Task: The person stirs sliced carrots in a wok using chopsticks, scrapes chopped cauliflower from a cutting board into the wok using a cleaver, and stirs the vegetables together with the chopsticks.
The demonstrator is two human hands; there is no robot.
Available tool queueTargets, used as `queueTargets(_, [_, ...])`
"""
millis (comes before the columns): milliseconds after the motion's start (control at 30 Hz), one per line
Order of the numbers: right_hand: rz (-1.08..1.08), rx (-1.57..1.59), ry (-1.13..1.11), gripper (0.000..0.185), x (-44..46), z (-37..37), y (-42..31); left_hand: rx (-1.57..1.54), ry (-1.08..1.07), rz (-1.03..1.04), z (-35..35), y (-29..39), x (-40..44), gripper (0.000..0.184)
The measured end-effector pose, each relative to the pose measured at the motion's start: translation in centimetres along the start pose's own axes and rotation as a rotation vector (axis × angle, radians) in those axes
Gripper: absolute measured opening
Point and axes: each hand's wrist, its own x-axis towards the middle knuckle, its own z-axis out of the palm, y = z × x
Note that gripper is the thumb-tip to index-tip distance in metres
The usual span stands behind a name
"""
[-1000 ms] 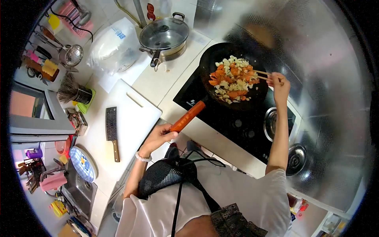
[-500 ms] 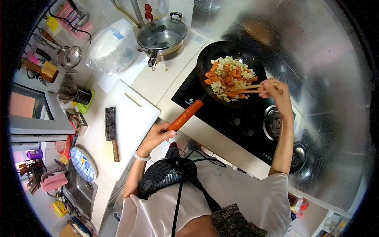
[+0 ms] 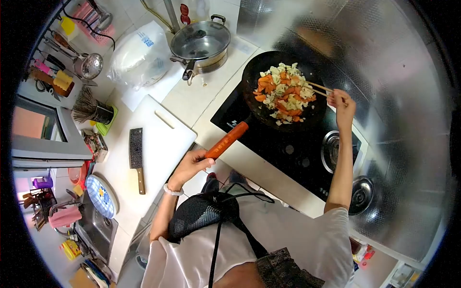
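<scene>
Shifted since the earlier frame: chopsticks (image 3: 319,89), brought from the lower part of the food to its right edge; right hand (image 3: 342,102), drawn a little up and to the right; orange slices and pale pieces (image 3: 286,93), rearranged in the wok (image 3: 253,74).

Head view, listed:
- Wok, upper right of centre, set on the black cooktop (image 3: 288,156); food heaped towards its middle, a few bits scattered at the lower edge.
- Red-brown handle (image 3: 226,140), centre of the frame, pointed down and left; clamped in the closed left hand (image 3: 191,169).
- Chopsticks, pinched in the fingers of the right hand, slanted down towards it; tips at the food, exact contact not discernible.
- Cleaver (image 3: 136,151), left of centre, laid flat on the white cutting board (image 3: 161,137).
- Lidded pot (image 3: 207,62), upper centre; plastic bag (image 3: 138,60) just beside it, to the left.

Handling notes, by judgement: the handle is best kept firmly gripped, so that the wok is not turned by the push. Strokes are best swept low from the rim inward, with the underside lifted over and the lower scatter gathered in; the rim is better not overrun.
</scene>
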Motion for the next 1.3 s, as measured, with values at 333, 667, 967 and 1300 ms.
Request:
queueTargets(333, [0.099, -0.017, -0.299, 0.027, -3.2, 3.0, -0.6, -0.023, -0.025, 0.043, -0.1, -0.3, 0.3, 0.031])
queueTargets(667, [0.036, -0.074, -0.408, 0.022, -4.8, 3.2, -1.4, -0.023, -0.015, 0.041, 0.0, -0.4, 0.4, 0.033])
queueTargets(967, [0.131, -0.033, -0.254, 0.02, -4.9, -1.0, -6.2, 0.009, -0.006, 0.015, -0.1, -0.1, 0.1, 0.037])
queueTargets(1300, [0.064, 0.055, -0.103, 0.022, -2.6, 1.8, 1.3, -0.006, -0.01, 0.032, -0.1, -0.1, 0.2, 0.039])
